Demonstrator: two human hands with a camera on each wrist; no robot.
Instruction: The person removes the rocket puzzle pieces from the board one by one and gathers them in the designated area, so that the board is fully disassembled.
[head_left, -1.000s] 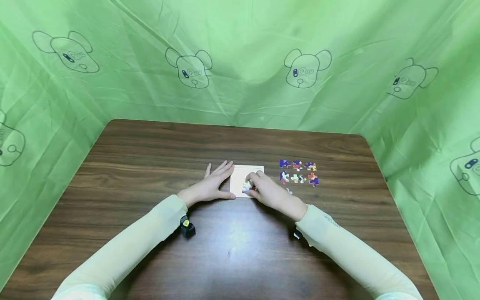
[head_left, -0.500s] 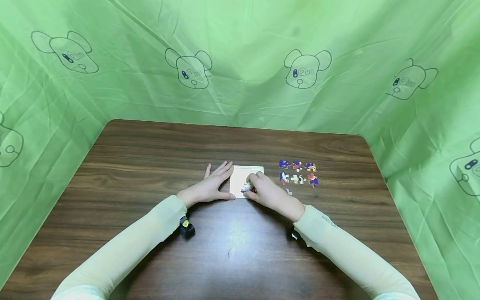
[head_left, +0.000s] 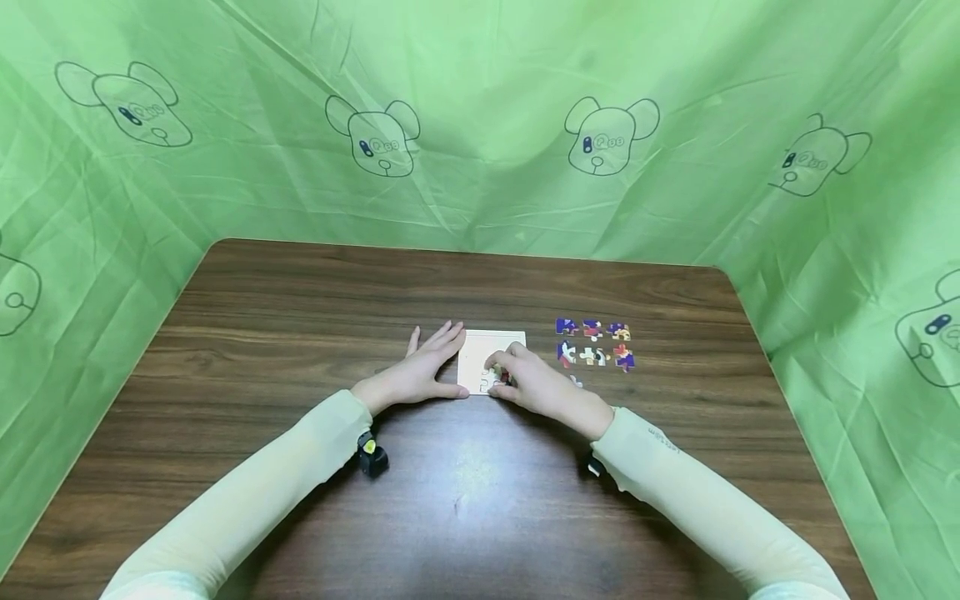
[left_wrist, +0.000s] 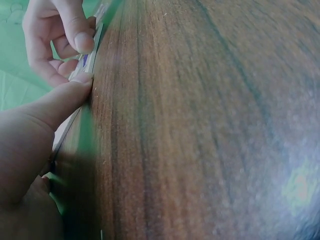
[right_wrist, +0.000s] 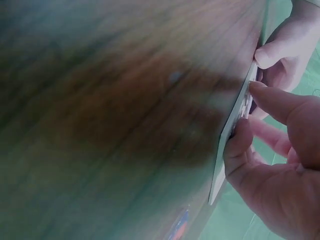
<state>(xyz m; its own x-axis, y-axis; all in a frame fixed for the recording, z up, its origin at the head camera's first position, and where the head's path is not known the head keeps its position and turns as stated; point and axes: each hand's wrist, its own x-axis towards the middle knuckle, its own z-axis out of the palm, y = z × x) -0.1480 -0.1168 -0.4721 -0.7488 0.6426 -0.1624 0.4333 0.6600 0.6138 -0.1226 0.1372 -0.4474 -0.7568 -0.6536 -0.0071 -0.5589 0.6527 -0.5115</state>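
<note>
A small white puzzle board (head_left: 474, 354) lies on the table in the head view. My left hand (head_left: 417, 372) rests at its left side with fingers spread and straight; its thumb (left_wrist: 67, 97) touches the near edge. Over the board's lower right, my right hand (head_left: 538, 382) has curled fingers and thumb around a jigsaw puzzle piece (head_left: 491, 377). That hand hides much of the piece. In the right wrist view, the right hand's fingertips (right_wrist: 240, 132) sit at the board's surface.
Several loose purple, red and white jigsaw pieces (head_left: 592, 355) lie in rows right of the board. One more piece (head_left: 576, 381) is partly hidden by the right hand. The brown wooden table (head_left: 337, 308) is bordered by green cloth (head_left: 487, 200) behind and at both sides.
The right hand's fingers and the jigsaw piece have shifted slightly left on the board. Its fingertips now sit wider apart, and the piece looks paler. The left hand has stayed put.
</note>
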